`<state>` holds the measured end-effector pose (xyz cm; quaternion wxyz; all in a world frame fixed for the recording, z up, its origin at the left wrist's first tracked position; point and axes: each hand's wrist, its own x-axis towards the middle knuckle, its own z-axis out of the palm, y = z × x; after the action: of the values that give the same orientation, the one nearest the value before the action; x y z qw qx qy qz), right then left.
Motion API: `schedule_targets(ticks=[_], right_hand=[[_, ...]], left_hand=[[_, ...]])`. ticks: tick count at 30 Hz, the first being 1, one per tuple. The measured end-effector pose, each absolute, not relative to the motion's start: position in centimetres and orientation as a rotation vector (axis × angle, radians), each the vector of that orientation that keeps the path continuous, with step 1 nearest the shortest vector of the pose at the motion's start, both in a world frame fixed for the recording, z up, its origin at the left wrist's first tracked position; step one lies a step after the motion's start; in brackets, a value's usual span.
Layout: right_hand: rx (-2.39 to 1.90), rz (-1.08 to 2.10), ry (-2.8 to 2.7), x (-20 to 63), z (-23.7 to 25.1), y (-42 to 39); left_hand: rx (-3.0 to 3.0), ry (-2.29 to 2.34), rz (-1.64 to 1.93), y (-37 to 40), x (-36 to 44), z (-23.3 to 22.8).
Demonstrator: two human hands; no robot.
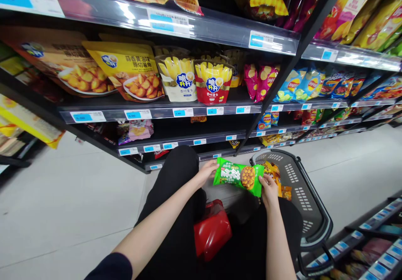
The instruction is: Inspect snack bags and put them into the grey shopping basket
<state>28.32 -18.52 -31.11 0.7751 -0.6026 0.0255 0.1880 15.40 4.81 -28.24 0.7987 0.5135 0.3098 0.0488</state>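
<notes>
1. Left hand (pixel 207 172): fingers curled, pinching the left end of a green snack packet (pixel 238 176), forearm reaching in from the lower left.
2. Green snack packet: held level between both hands, above the lap and just left of the basket's rim, printed face up.
3. Right hand (pixel 268 190): fingers closed on the packet's lower right corner, thumb on top, wrist coming up from below.
4. Grey shopping basket (pixel 309 206): standing on the floor just right of the right hand, orange packets (pixel 276 175) lying inside, its near wall close to the right knee.
5. Red object (pixel 212 229): below the hands, between the dark-clothed legs; cannot tell what it is.
6. Shelves on the left and ahead: front edges with blue price tags (pixel 138 114), a yellow bag (pixel 125 68) and a red-and-white cup pack (pixel 212 81) at the lip of the shelf above the hands.
7. Open room: bare pale floor (pixel 63 213) wide on the left, a further strip of floor right of the basket, ending at a low shelf edge (pixel 373 223) at the far right.
</notes>
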Motion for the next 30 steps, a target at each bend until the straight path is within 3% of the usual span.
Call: schedule_targets(ticks=[15, 30], right_hand=[[-1.237, 0.531, -0.018, 27.5, -30.2, -17.9], [-1.353, 0.604, -0.068, 27.0, -29.4, -17.5]], left_hand=[[0.898, 0.547, 0.020, 4.1, 14.9, -27.4], [1.120, 0.635, 0.290, 4.7, 15.3, -27.9]])
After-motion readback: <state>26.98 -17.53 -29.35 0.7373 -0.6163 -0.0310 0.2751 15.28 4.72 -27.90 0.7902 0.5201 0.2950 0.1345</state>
